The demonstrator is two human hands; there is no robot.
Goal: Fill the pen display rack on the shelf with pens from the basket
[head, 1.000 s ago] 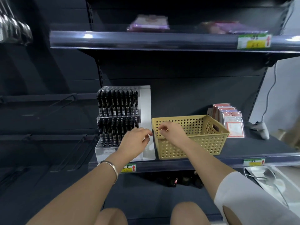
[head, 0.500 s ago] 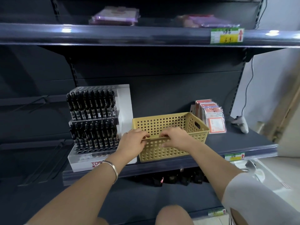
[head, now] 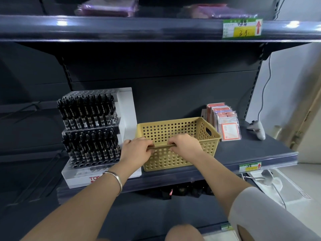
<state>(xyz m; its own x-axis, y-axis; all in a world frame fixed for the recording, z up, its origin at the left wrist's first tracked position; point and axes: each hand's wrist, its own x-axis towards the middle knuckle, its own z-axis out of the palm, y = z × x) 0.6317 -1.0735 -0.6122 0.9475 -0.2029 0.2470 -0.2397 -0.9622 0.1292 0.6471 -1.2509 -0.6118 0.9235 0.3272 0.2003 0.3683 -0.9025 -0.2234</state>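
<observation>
A yellow perforated basket (head: 175,129) stands on the dark shelf (head: 251,153). Both hands hold its near rim: my left hand (head: 136,149) grips the rim left of centre, and my right hand (head: 185,145) grips it right of centre, fingers curled over the edge. What lies inside the basket is hidden from this angle. To its left stands the tiered clear-and-white pen display rack (head: 127,108), its two upper tiers packed with black pens (head: 88,112). The rack's lowest front row shows several empty round holes (head: 90,163).
Packs of red and white cards (head: 227,122) stand right of the basket, with a white game controller (head: 258,128) on a cable beyond them. An upper shelf (head: 156,27) carries wrapped packets and a price tag. Dark items sit below the shelf.
Both hands came onto the basket's near rim and closed on it. The view swung right and rose, so the rack and basket now appear further left.
</observation>
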